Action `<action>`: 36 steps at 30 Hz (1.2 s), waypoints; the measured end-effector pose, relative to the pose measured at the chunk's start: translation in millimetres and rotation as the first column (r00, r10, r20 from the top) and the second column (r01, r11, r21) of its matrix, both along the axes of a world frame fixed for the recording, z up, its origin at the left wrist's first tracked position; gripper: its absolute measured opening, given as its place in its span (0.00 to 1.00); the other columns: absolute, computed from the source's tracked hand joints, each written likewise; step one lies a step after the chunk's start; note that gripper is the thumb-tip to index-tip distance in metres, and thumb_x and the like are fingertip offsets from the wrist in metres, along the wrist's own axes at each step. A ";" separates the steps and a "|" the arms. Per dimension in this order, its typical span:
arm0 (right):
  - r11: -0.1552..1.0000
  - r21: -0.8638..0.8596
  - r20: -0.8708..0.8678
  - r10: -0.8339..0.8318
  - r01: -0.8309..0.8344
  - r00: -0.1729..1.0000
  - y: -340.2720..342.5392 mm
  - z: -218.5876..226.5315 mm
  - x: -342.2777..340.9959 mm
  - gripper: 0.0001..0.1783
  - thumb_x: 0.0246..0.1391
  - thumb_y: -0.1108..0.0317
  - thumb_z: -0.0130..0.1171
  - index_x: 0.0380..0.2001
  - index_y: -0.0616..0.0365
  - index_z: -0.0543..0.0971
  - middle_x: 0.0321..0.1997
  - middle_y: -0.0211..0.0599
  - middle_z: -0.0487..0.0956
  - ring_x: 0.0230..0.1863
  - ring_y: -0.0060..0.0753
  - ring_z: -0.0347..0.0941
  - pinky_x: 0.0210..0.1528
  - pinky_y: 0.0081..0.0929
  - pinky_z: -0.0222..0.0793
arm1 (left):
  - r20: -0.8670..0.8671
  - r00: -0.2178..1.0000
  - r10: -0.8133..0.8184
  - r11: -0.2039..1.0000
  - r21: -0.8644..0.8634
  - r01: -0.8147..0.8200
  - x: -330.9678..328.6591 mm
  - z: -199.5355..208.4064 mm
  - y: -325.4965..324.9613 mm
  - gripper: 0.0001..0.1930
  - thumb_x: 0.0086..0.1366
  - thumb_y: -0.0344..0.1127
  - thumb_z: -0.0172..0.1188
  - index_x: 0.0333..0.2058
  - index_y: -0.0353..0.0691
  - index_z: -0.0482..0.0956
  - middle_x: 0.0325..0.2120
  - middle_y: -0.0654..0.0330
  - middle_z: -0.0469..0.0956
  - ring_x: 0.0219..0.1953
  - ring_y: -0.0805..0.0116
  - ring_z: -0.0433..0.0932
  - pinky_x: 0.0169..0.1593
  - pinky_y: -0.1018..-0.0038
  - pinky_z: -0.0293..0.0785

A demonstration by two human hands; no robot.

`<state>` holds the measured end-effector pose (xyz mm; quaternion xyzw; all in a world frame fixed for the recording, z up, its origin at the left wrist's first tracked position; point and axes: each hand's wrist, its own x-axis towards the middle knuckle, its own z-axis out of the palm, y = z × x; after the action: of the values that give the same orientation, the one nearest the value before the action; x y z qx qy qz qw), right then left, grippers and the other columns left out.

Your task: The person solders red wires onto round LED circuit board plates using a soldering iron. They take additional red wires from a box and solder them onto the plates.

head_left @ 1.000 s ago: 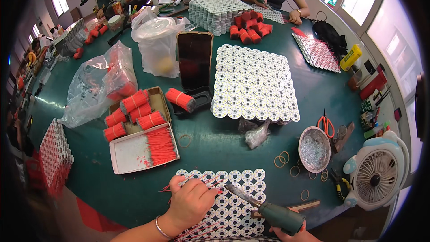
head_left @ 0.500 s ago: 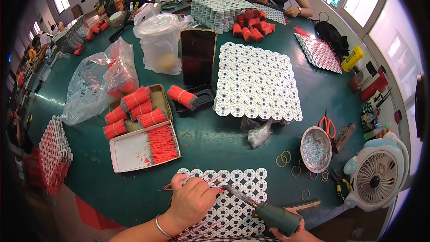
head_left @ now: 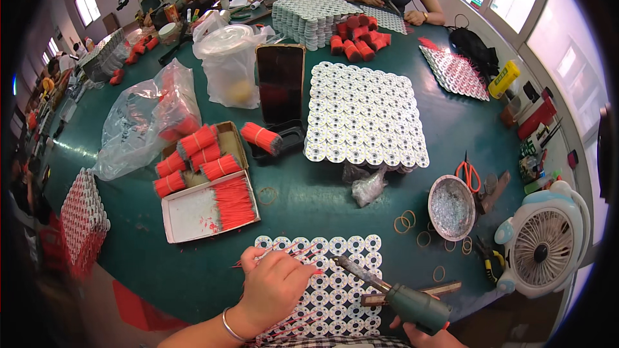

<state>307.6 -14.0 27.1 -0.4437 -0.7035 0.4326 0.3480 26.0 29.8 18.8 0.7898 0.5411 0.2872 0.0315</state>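
A panel of round white circuit boards (head_left: pixel 355 296) lies in front of me, with thin red wires (head_left: pixel 293 245) on its left part. Over these boards my left hand (head_left: pixel 274 283) is closed in a pinch, a red wire end showing at its fingertips. My right hand (head_left: pixel 416 332) grips the green handle of a soldering iron (head_left: pixel 419 308). The iron's dark tip points up and left, a little right of my left fingertips and apart from them.
Beyond the panel sits a white box (head_left: pixel 187 216) of red wires, beside bundled wires (head_left: pixel 219 167). A stack of board panels (head_left: pixel 367 116), a phone (head_left: pixel 281 84), a metal bowl (head_left: pixel 451 209), red-handled scissors (head_left: pixel 472 177) and a fan (head_left: pixel 541 251) stand around. Two people work across the table.
The soldering iron has moved right, its tip drawing away from my left fingertips. My left hand stays over the boards in its pinch. The view has shifted slightly.
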 end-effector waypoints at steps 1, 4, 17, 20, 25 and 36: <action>0.999 0.028 0.083 0.041 -0.043 0.996 0.1 0.5 4.1 0.18 0.48 0.75 0.55 0.45 0.68 0.71 0.32 0.38 0.76 0.25 0.26 0.72 0.30 0.24 0.69 | -0.013 1.000 0.002 1.000 0.004 -0.002 2.6 3.7 -2.4 0.05 0.45 0.32 0.60 0.24 0.49 0.77 0.18 0.71 0.66 0.28 0.73 0.68 0.42 0.64 0.52; 0.999 -0.042 0.070 0.035 -0.032 0.997 -5.4 -1.7 7.2 0.21 0.47 0.76 0.55 0.46 0.68 0.68 0.34 0.40 0.76 0.28 0.27 0.73 0.32 0.25 0.69 | -0.050 0.999 -0.016 1.000 -0.007 0.016 5.5 0.1 -6.9 0.02 0.48 0.34 0.59 0.23 0.49 0.76 0.18 0.70 0.64 0.28 0.74 0.68 0.42 0.64 0.53; 0.933 -0.349 0.040 -0.077 0.087 0.996 -10.3 1.0 0.3 0.29 0.39 0.74 0.63 0.47 0.68 0.66 0.42 0.45 0.75 0.41 0.33 0.72 0.45 0.28 0.66 | -0.063 0.998 -0.027 0.999 -0.022 0.026 7.4 -12.5 -3.3 0.05 0.48 0.35 0.60 0.20 0.49 0.72 0.18 0.70 0.65 0.29 0.73 0.69 0.43 0.63 0.53; 0.984 -0.173 0.130 -0.008 0.031 0.991 -6.4 3.4 -0.8 0.30 0.39 0.73 0.64 0.48 0.68 0.65 0.41 0.45 0.75 0.43 0.35 0.72 0.46 0.28 0.66 | -0.061 0.998 -0.017 1.000 -0.025 0.015 7.6 -11.7 -3.0 0.05 0.49 0.35 0.60 0.19 0.49 0.72 0.18 0.70 0.65 0.29 0.73 0.69 0.43 0.63 0.53; 0.982 -0.186 0.116 0.009 0.013 0.993 -5.1 6.0 -2.1 0.30 0.39 0.73 0.64 0.48 0.68 0.65 0.42 0.46 0.75 0.44 0.35 0.72 0.45 0.29 0.67 | -0.071 0.997 -0.010 0.999 -0.042 0.007 8.0 -10.9 -3.6 0.05 0.49 0.35 0.60 0.19 0.49 0.72 0.18 0.70 0.65 0.29 0.73 0.69 0.44 0.63 0.53; 0.996 0.085 0.204 -0.011 -0.007 0.979 -9.5 -7.8 11.0 0.19 0.51 0.70 0.53 0.46 0.67 0.68 0.26 0.36 0.74 0.24 0.27 0.70 0.29 0.25 0.68 | -0.101 0.994 -0.039 0.996 -0.082 0.030 -4.5 -1.6 -13.5 0.04 0.48 0.32 0.57 0.26 0.48 0.76 0.21 0.70 0.68 0.30 0.72 0.69 0.43 0.64 0.55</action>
<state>318.6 -23.5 19.3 -0.4711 -0.7528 0.3540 0.2933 21.6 16.3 17.2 0.8108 0.5395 0.2236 0.0404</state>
